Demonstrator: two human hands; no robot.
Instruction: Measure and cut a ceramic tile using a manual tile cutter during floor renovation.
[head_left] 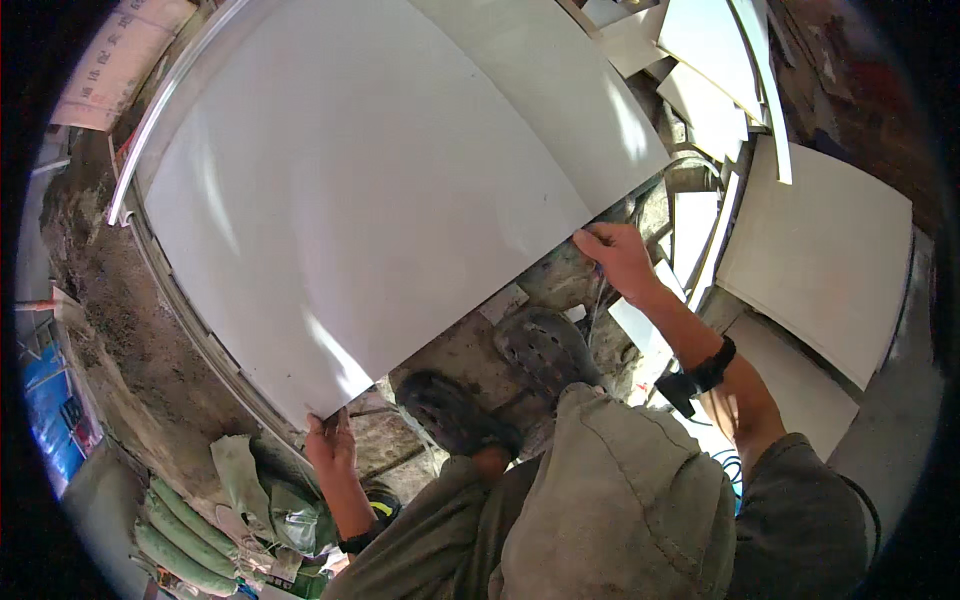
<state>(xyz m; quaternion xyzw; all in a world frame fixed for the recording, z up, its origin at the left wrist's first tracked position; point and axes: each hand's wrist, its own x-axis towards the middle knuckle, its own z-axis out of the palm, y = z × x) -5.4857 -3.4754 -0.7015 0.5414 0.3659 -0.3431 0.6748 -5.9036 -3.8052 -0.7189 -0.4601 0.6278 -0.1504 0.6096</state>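
Observation:
A large white board (pixel 350 180) spreads across the upper middle, its near edge running slantwise from lower left to upper right. At its lower-left corner, my left hand (pixel 335 447) is closed on the edge, fingertips against the board. My right hand (pixel 622 262) pinches the same edge farther right, close to a seam. Beyond that seam lies another white panel section (pixel 560 85); whether it is a separate sheet I cannot tell. The undersides of the edge are hidden, as are some of my fingers.
A pale strip (pixel 165 120) and a metal rail (pixel 215 350) run along the left side. White offcuts (pixel 705 85) are heaped at upper right, near a leaning panel (pixel 820 250). My dark shoes (pixel 545 345) stand on dirty ground. Green sacks (pixel 180 540) lie lower left.

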